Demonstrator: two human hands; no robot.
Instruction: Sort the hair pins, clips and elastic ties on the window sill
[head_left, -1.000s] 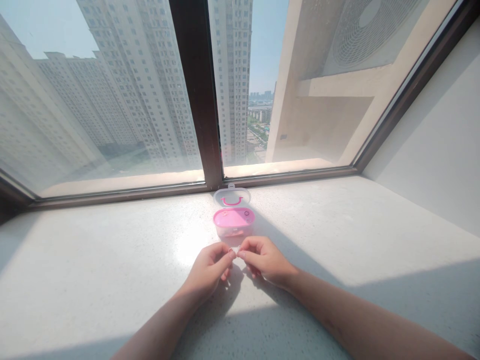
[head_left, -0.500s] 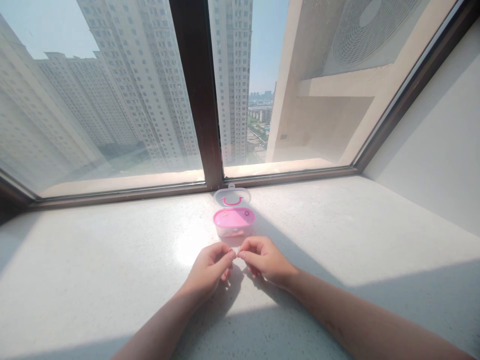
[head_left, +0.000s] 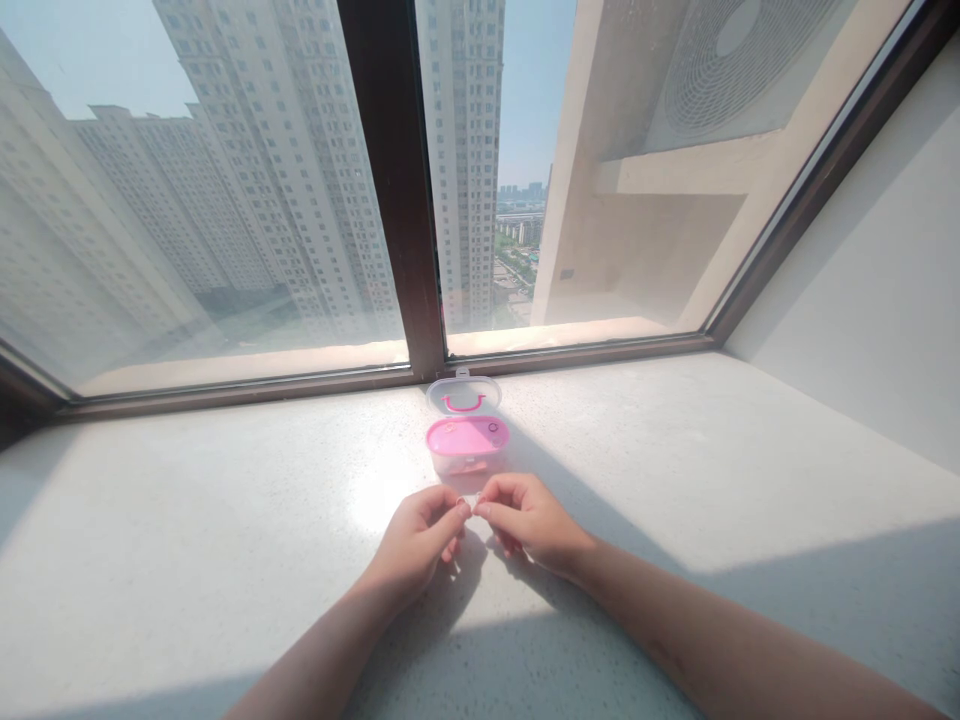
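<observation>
tiny item (head_left: 463,501) btwn fingertips (head_left: 466,511): too small to ID | box (head_left: 467,440) contents: unclear

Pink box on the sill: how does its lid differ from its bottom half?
The lid is clear plastic with a pink handle; the bottom half has a solid pink tray across its top. The lid is swung open at the back, by the window frame; the bottom half sits flat on the sill in front of it. Both share a rounded outline.
</observation>
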